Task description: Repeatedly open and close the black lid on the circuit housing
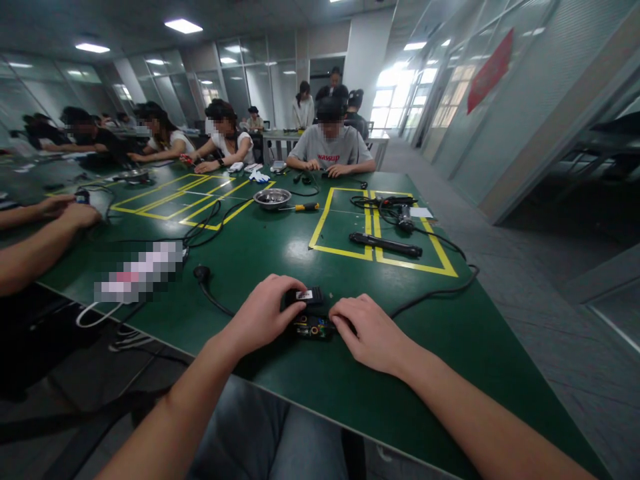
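Note:
A small black plastic case lies opened in front of me at the table's near edge. My left hand (270, 307) grips its black cover (316, 296), which has a white label, between thumb and fingers. Just below the cover is the case's other half, with a circuit board (314, 327) and small coloured parts showing. At the right end of that half, my right hand (370, 333) has its thumb and fingers pinched together; what lies between them is hidden. A black cable (435, 295) runs from behind my right hand, and a black plug (201, 273) lies to the left.
Beyond my hands are a black rod-shaped part (385, 245), a tangle of cables (383, 203), a metal bowl (271, 198) and a yellow-handled screwdriver (300, 207). A power strip (145, 270) lies left, near a co-worker's hands (75, 210). Another person (330, 147) works across the table.

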The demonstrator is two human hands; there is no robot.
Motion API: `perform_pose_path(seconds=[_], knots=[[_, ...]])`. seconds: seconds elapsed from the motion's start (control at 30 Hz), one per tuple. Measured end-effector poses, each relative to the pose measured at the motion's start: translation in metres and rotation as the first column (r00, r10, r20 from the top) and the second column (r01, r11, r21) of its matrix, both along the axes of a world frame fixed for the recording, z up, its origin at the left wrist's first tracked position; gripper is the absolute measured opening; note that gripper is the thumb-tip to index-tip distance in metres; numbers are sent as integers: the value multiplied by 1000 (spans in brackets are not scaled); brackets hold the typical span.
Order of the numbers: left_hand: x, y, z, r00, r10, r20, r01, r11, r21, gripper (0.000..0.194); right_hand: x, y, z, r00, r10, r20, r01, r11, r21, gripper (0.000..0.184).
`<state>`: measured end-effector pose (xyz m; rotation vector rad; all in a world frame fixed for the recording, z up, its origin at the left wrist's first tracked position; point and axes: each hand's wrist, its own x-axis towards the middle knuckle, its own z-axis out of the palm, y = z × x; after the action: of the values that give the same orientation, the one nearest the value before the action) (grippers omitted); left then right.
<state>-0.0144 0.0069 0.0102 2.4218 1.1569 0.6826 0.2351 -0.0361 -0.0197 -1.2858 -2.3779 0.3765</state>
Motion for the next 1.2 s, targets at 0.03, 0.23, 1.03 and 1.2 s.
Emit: perform_pose_path(seconds=[0.03,0.23,1.03,1.2], knots=[[2,4,-3,999,49,-8,-49,999,-6,20,0,0,1,1000,0,-9,0,1000,-3,19],[-2,-2,-12,999,42,-13,-41,997,63,19,-2,-5,5,999,-21,-25,21,999,-31,32],[-35,-26,-2,991,-85,-101,83,996,-27,16,2,-3,-1,999,10,-50,-9,1000,23,16],[-15,-14,10,969,-59,-241,90,989,117,15,4,-1,-6,998,-23,-52,26,998,57,16]])
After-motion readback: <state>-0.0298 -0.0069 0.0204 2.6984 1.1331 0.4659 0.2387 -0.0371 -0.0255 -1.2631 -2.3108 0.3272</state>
